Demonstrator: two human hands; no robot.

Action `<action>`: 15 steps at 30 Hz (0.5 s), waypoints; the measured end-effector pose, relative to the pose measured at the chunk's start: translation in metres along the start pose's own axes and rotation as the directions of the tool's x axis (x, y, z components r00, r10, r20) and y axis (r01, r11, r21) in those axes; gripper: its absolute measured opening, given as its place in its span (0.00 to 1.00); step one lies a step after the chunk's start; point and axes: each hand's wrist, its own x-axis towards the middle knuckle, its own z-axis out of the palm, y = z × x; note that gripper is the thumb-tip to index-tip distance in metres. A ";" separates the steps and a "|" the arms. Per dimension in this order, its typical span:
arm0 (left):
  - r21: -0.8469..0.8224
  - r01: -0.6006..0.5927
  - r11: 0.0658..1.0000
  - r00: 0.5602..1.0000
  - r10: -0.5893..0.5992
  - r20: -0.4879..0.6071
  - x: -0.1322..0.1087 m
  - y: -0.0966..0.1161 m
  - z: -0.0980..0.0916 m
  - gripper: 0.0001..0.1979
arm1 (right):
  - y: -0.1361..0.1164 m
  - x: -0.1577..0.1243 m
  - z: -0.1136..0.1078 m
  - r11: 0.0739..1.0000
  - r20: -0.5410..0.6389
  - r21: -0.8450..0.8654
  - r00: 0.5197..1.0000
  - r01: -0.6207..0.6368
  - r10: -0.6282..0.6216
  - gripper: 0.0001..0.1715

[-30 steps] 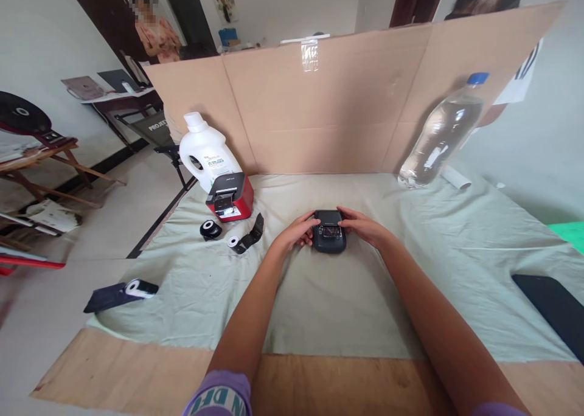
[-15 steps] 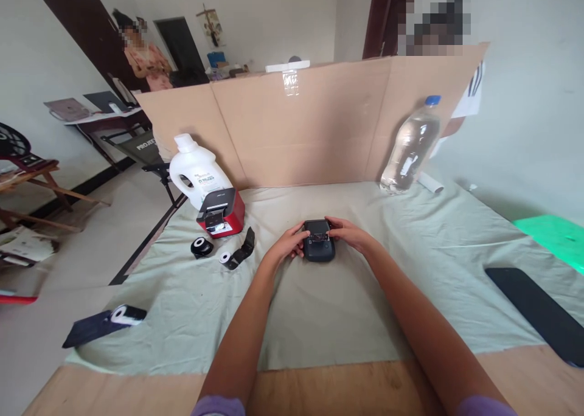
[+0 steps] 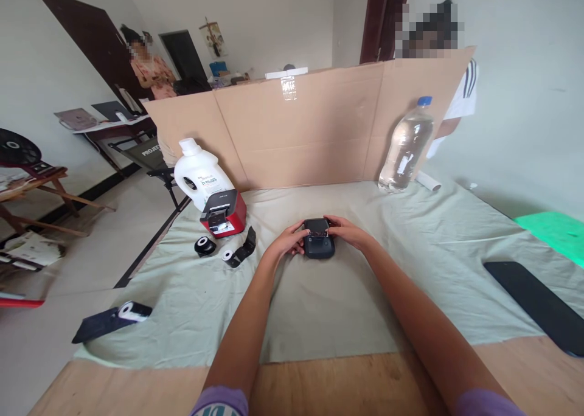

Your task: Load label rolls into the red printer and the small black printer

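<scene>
A small black device that looks like a portable label printer (image 3: pixel 319 249) lies on the cloth in front of me. My left hand (image 3: pixel 288 241) is closed on its left side, the thumb on a dark strip (image 3: pixel 318 233) that crosses the device. From the right, my right hand (image 3: pixel 345 231) grips the upper corner, its thumb at the strip's other end. To the left stands a red and black label printer (image 3: pixel 227 213). Near it are a black paper roll (image 3: pixel 205 246) and a partly unwound roll (image 3: pixel 231 258).
A white jug (image 3: pixel 201 173) and a water bottle (image 3: pixel 407 145) stand before a cardboard screen (image 3: pixel 301 136). Another roll with a dark strip (image 3: pixel 103 325) lies front left. A dark phone-like slab (image 3: pixel 533 303) is at right. Two people are beyond the screen.
The view has shifted slightly. Both hands keep their hold on the black device, which stays in place on the cloth.
</scene>
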 end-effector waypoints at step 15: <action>0.035 -0.022 0.999 1.000 0.022 -0.014 -0.006 0.000 0.001 0.38 | 0.009 0.001 -0.002 1.000 -0.034 0.018 0.999 -0.015 0.016 0.36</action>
